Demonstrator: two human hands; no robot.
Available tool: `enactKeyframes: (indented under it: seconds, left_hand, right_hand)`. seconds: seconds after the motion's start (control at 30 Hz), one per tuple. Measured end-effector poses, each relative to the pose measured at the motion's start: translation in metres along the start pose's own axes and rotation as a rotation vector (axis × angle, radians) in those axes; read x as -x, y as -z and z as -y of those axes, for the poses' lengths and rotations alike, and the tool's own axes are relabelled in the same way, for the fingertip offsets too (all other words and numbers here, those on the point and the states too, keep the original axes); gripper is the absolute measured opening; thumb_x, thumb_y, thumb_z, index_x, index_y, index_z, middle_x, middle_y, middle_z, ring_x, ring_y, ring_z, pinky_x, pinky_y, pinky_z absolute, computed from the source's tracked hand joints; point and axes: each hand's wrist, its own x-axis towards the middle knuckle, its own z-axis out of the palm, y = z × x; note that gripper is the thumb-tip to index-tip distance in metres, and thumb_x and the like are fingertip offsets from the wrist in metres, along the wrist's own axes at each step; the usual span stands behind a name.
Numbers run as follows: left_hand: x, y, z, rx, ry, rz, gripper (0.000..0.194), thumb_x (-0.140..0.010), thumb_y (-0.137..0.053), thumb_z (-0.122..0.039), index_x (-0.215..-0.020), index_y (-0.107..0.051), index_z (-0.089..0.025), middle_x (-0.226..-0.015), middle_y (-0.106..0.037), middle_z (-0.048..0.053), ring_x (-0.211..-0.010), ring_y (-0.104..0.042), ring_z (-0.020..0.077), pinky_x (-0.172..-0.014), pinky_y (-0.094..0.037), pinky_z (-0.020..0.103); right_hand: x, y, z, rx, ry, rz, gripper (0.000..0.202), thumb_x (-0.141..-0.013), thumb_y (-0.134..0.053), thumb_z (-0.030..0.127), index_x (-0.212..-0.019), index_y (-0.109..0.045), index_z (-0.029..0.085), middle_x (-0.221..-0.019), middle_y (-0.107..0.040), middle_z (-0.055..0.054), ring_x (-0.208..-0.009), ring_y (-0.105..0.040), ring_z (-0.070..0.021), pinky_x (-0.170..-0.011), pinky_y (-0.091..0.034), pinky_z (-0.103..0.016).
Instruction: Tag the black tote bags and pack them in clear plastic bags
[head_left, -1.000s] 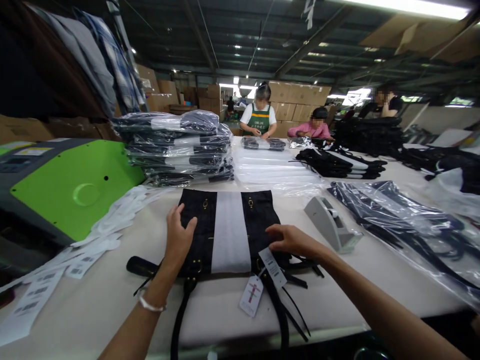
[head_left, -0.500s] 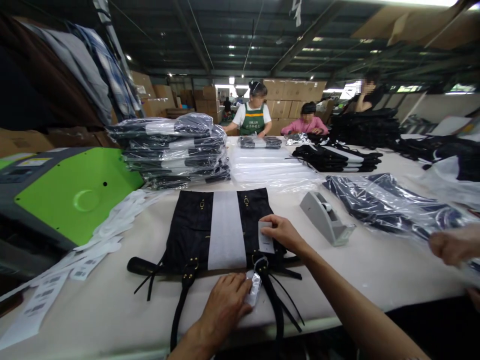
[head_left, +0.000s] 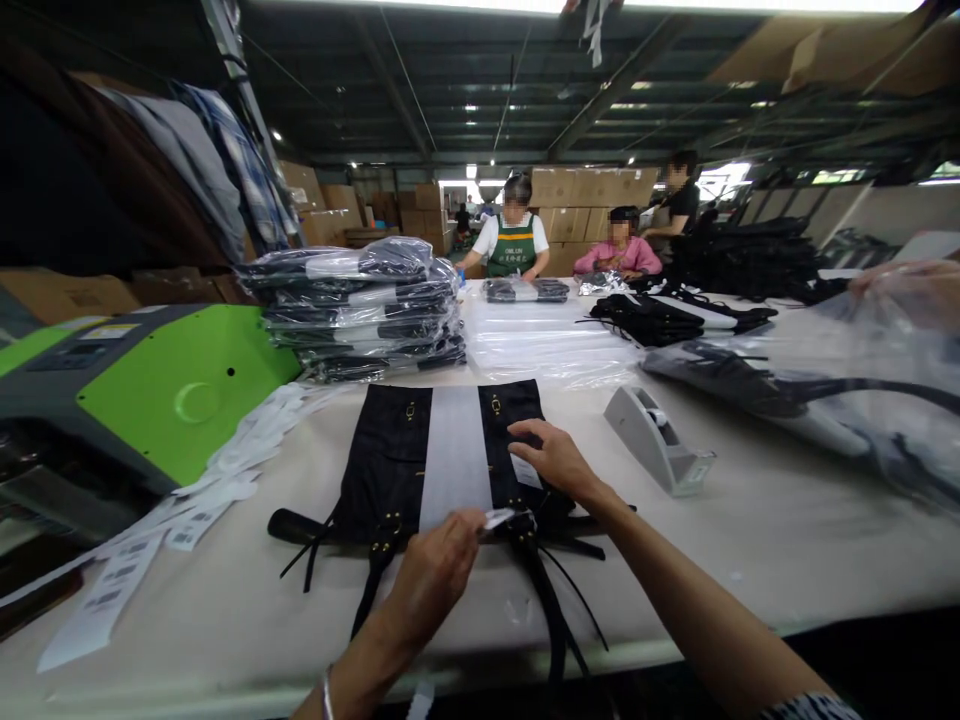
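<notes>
L hand (head_left: 442,560) pinching white tag (head_left: 499,518); R hand (head_left: 551,458) part-open, over black bag (head_left: 382,460).

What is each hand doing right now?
Left hand: closed, pinching the small white tag.
Right hand: fingers partly open over the black bag; grip can't be told.

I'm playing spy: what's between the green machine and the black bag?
From green machine to black bag: white paper strips, then bare table, in the head view.
</notes>
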Motion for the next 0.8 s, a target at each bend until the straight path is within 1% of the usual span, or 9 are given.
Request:
enactKeyframes:
  seconds: [0.13,0.2,0.27,0.37,0.47,0.53,0.6,0.7,0.8]
  left_hand:
    - [-0.045,0.016,0.003,0.324,0.154,-0.067,0.022,-0.093,-0.05,-0.007,-0.096,-0.066,-0.022,-0.108,-0.073,0.003,-0.1,-0.069,0.0141,-0.091,-0.052,0.025]
    - [-0.068,0.015,0.007,0.404,0.161,-0.052,0.023,-0.088,-0.051,-0.005,-0.087,-0.067,-0.021,-0.109,-0.073,0.004,-0.1,-0.069,0.0154,-0.09,-0.052,0.026]
    - [-0.086,0.007,0.016,0.501,0.231,-0.045,0.025,-0.085,-0.051,-0.005,-0.096,-0.067,-0.021,-0.115,-0.072,0.005,-0.1,-0.069,0.0166,-0.087,-0.054,0.028]
    - [-0.1,-0.011,0.029,0.554,0.462,-0.088,0.039,-0.084,-0.048,-0.009,-0.121,-0.058,-0.019,-0.116,-0.07,0.008,-0.096,-0.07,0.0173,-0.079,-0.057,0.029]
    - [-0.096,-0.03,0.03,0.458,0.541,-0.069,0.026,-0.084,-0.052,-0.012,-0.108,-0.062,-0.018,-0.102,-0.069,0.006,-0.085,-0.067,0.017,-0.076,-0.055,0.03]
    - [-0.088,-0.04,0.021,0.4,0.486,-0.046,0.014,-0.086,-0.055,-0.017,-0.096,-0.064,-0.02,-0.097,-0.067,0.004,-0.085,-0.064,0.0175,-0.08,-0.052,0.032]
    - [-0.079,-0.049,0.007,0.265,0.4,0.015,0.012,-0.089,-0.06,-0.026,-0.099,-0.064,-0.021,-0.099,-0.066,0.004,-0.091,-0.063,0.0199,-0.085,-0.05,0.035]
    - [-0.073,-0.06,-0.009,-0.031,0.313,0.234,0.029,-0.084,-0.072,-0.039,-0.104,-0.065,-0.019,-0.104,-0.066,0.008,-0.1,-0.06,0.0269,-0.089,-0.048,0.04]
    - [-0.072,-0.066,-0.014,-0.163,0.323,0.39,0.022,-0.08,-0.076,-0.033,-0.093,-0.067,-0.019,-0.101,-0.066,0.008,-0.1,-0.059,0.0286,-0.085,-0.047,0.04]
  right_hand:
    - [0.01,0.015,0.026,-0.383,-0.045,0.536,0.054,-0.077,-0.078,0.037,-0.127,-0.067,0.021,-0.122,-0.071,-0.006,-0.106,-0.066,-0.0224,-0.094,-0.05,-0.035]
    - [0.013,0.015,0.028,-0.533,-0.121,0.594,0.056,-0.073,-0.082,0.042,-0.121,-0.069,0.018,-0.11,-0.074,-0.005,-0.094,-0.067,-0.0203,-0.084,-0.05,-0.032]
    - [0.014,0.013,0.022,-0.607,-0.183,0.473,0.045,-0.07,-0.084,0.043,-0.104,-0.073,0.015,-0.091,-0.073,-0.003,-0.08,-0.064,-0.0164,-0.075,-0.048,-0.028]
    - [0.012,0.011,0.009,-0.608,-0.236,0.165,0.037,-0.067,-0.085,0.045,-0.083,-0.07,0.016,-0.076,-0.069,0.001,-0.069,-0.058,-0.0126,-0.067,-0.043,-0.026]
    - [0.01,0.013,-0.002,-0.626,-0.27,-0.029,0.038,-0.066,-0.084,0.048,-0.079,-0.066,0.017,-0.073,-0.067,0.002,-0.066,-0.057,-0.0128,-0.065,-0.042,-0.026]
    - [0.009,0.014,-0.006,-0.64,-0.268,-0.069,0.038,-0.067,-0.084,0.048,-0.078,-0.065,0.017,-0.074,-0.067,0.001,-0.067,-0.057,-0.0133,-0.066,-0.042,-0.026]
    - [0.008,0.014,-0.008,-0.656,-0.259,-0.085,0.037,-0.066,-0.085,0.047,-0.078,-0.064,0.018,-0.073,-0.068,0.002,-0.067,-0.058,-0.0133,-0.066,-0.043,-0.026]
    - [0.003,0.012,-0.012,-0.687,-0.26,-0.109,0.038,-0.063,-0.087,0.045,-0.075,-0.064,0.017,-0.072,-0.068,0.002,-0.066,-0.058,-0.0126,-0.065,-0.043,-0.026]
    - [-0.002,0.009,-0.022,-0.714,-0.302,-0.132,0.038,-0.06,-0.089,0.043,-0.074,-0.067,0.017,-0.072,-0.069,0.001,-0.065,-0.058,-0.0121,-0.063,-0.043,-0.025]
